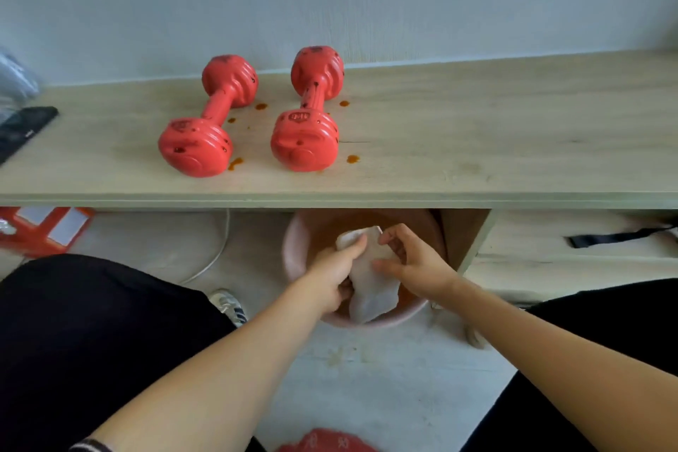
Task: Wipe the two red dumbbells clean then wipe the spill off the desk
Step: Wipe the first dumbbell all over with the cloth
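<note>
Item: white cloth (370, 283), held over a pink basin (293, 257) on the floor below the desk (477, 143). Left hand (339, 268) gripping its upper end; right hand (411, 264) pinching its side.

Item: two red dumbbells (209, 121) (308, 114), side by side on the desk, spotted dark.

Item: orange spill drops (353, 158) beside them.

Risk: a cloth left too wet likely drips and spreads the spill; the basin's tinted water may smear rather than clean.

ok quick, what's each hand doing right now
Left hand: gripping the white cloth over the pink basin.
Right hand: pinching the same cloth.
</note>
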The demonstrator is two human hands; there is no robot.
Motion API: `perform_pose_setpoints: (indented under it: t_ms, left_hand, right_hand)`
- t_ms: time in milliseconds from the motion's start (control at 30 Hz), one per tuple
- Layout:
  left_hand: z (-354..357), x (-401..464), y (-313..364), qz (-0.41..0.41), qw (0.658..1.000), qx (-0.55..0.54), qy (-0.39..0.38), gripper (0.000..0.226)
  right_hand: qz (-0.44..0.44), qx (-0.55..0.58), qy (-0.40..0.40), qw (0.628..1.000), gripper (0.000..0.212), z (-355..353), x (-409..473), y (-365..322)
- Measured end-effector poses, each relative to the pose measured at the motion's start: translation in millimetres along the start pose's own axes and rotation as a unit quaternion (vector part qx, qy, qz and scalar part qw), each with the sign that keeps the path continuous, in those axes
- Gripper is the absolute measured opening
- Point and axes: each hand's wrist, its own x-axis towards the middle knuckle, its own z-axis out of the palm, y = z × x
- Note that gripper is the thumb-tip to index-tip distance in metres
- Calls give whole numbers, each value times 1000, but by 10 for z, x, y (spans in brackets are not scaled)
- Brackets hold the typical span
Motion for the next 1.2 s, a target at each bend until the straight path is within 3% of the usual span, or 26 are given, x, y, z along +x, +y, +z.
perform_pose_setpoints:
  t_ms: [100, 300, 533, 700, 933, 1067, 1133, 1200]
  left_hand:
    - [112, -177, 157, 51, 998, 17, -31, 35]
    - [353, -631, 564, 109, 987, 8, -118, 16]
    - [440, -865, 1294, 197, 972, 14, -127, 14]
    - [339, -764, 1676, 266, 956, 90, -90, 14]
    - [-162, -466, 2017, 411, 855, 304, 91, 25]
    - [-480, -535, 1947, 371, 833, 409, 40, 53]
    - [-552, -526, 1885, 349, 786, 510, 22, 72]
    - [-573, -470, 1851, 368, 741, 561, 34, 76]
  right_hand:
    - [-42, -106, 30, 993, 38, -146, -179, -200]
    - [-135, -169, 108, 970, 57, -370, -450, -720]
    - [-159, -207, 177, 949, 47, -663, -194, -1372]
    - [-158, -205, 171, 951, 42, -749, 244, -1637]
    - [-138, -225, 166, 950, 38, -825, 815, -1667]
    - [-135, -234, 165, 949, 38, -836, 985, -1627]
    - [-146, -241, 164, 946, 37, -806, 1053, -1620]
    - [-160, -255, 172, 938, 36, -762, 1097, -1599]
